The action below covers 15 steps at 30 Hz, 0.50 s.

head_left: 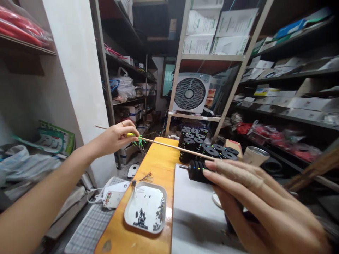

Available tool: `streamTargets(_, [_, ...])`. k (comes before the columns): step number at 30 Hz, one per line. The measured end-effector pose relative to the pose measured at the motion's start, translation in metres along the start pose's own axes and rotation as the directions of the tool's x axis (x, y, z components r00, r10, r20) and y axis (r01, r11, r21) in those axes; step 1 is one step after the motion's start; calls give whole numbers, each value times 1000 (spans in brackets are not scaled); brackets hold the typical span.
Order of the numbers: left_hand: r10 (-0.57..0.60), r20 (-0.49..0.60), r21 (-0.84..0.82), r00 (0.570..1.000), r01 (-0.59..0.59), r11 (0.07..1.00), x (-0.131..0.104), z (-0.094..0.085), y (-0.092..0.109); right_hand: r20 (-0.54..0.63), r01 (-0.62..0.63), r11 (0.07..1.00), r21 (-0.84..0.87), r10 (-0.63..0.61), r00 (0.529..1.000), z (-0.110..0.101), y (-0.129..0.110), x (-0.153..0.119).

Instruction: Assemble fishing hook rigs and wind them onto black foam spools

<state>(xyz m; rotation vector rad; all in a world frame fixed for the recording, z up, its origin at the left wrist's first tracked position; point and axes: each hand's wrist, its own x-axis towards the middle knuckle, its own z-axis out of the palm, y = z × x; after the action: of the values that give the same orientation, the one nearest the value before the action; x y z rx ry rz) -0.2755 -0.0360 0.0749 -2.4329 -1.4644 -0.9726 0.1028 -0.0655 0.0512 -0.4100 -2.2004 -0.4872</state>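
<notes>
Currently, left hand [124,134] pinches a thin stick [172,146] above the yellow desk [157,167]. Right hand [254,192]: fingers outstretched at the stick's other end, by black discs [196,171]; whether it grips, cannot tell. Shelved white boxes [202,23] carry green print (too small to read).

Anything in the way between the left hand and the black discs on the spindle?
Nothing visible blocks the gap: the stick in the left hand spans it, pointing toward the right hand. Right fingers hide the far end of the black discs.
</notes>
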Motion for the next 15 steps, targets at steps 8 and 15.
streamTargets(8, [186,-127,122,974,-171,978,15,40,57,216,-144,990,-10,142,966,42,5,60])
streamTargets(15, [287,-176,90,942,-275,957,25,49,82,202,-320,940,120,293,935,50,13,45])
